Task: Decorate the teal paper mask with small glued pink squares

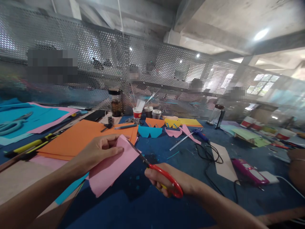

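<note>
Taking the pink paper (111, 171) as the hub of the dial, it hangs tilted above the blue tabletop (147, 213), low and just left of the view's middle. The left hand (107, 148) holds it from 11 o'clock, pinching the upper edge, the thumb flat on the near face and the other fingers curled (partly hidden behind the sheet). At 4 o'clock the right hand (164, 179) has its fingers wrapped around the handles of the red-handled scissors (165, 176), whose blades point toward 11 and lie against the paper's upper right edge; how far apart the blades stand cannot be told.

Orange sheets (83, 136) lie at 10 o'clock, near the left hand. At 12 stands a dark-lidded jar (116, 106), with a red-and-white paper cup (137, 113) at 1. A blue cutout (150, 132) lies toward 2, near an orange cutout (154, 122), a yellow cutout (173, 123) and a pink cutout (173, 133). Between 2 and 3 rests a blue glue gun (201, 135); at 3, a magenta device (250, 171), and well beyond it another person's arm (296, 173).
</note>
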Motion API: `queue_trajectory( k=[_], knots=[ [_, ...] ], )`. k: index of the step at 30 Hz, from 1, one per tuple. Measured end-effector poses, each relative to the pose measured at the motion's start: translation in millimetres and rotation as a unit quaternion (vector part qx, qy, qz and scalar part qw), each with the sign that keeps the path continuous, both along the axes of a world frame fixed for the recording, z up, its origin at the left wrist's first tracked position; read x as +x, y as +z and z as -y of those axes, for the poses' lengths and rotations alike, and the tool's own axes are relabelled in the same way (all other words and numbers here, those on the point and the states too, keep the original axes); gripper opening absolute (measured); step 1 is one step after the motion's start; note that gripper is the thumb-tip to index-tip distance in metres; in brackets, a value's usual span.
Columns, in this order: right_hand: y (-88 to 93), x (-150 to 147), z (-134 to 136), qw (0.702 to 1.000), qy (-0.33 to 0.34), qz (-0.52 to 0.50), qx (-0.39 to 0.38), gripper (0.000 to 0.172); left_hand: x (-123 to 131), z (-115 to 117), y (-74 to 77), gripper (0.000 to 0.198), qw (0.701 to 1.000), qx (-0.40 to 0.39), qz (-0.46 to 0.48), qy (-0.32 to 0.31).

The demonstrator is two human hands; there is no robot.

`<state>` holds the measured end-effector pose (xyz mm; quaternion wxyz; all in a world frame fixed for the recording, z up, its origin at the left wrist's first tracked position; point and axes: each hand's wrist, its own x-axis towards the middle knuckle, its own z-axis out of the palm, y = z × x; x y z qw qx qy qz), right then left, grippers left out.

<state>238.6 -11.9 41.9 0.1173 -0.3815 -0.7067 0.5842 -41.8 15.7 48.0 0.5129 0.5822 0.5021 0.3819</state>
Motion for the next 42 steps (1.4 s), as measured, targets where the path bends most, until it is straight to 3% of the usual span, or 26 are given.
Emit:
queue_trajectory(
  k=[13,20,27,42],
  knots=[
    [0.6,0.1,0.1,1.0,0.001,-0.005,0.001,0.053,4.6,-4.1,-0.6,0.037,0.998,0.021,-0.05,0.019],
    [2.0,-0.8,0.8,1.0,0.005,0.0,-0.003,0.055,4.4,-1.6,2.4,0.058,0.998,0.021,-0.049,0.028],
    [1.9,-1.0,1.8,1.0,0.013,0.009,0.002,0.054,1.8,-2.1,2.3,0.061,0.999,0.002,-0.034,-0.017],
    [4.3,-2.8,3.7,1.0,0.02,0.01,0.007,0.052,3.0,0.2,7.1,0.069,0.998,-0.02,-0.048,-0.031]
  ],
)
